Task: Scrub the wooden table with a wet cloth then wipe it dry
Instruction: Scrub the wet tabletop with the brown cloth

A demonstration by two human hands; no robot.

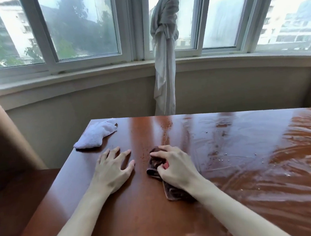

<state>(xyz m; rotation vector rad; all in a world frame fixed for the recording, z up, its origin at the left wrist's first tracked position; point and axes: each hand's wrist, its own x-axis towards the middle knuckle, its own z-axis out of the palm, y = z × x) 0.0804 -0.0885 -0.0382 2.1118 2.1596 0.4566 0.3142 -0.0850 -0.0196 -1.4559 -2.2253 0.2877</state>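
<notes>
The reddish wooden table [139,220] fills the lower view; its right half shines with wet streaks and a few crumbs. My right hand [174,166] grips a dark brown cloth [154,164] bunched under its fingers near the table's middle, and the cloth's tail shows under my wrist. To the left of it, my left hand [112,168] rests flat on the wood with fingers spread, holding nothing. A white cloth [97,134] lies crumpled at the table's far left corner, apart from both hands.
A knotted white curtain [165,61] hangs in front of the bay window [82,27] behind the table. A tan wall and sill run along the far side. The table's left edge drops to a dark brown surface [18,201].
</notes>
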